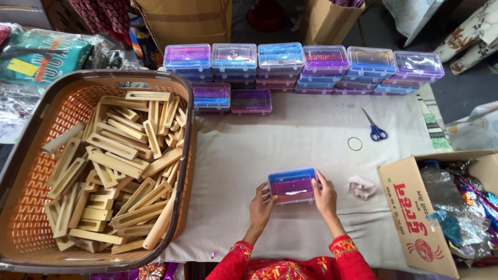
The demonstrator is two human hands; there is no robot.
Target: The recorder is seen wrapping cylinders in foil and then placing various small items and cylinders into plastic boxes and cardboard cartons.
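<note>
both hands, left (261, 207) and right (325, 197), grip a clear box (292, 185) by its ends on the cloth (290, 135); closing step, needs even pressure.

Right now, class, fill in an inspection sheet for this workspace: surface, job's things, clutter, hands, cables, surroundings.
Surface: table under a pale cloth.
Job's things: clear plastic box with blue and purple contents.
Clutter: blue-handled scissors, rubber band, crumpled pink scrap.
Hands: left hand and right hand grip the box's ends.
Cables: nothing seen.
Surroundings: stacked boxes behind; basket of wooden pieces; cardboard carton of foil packets.
</note>
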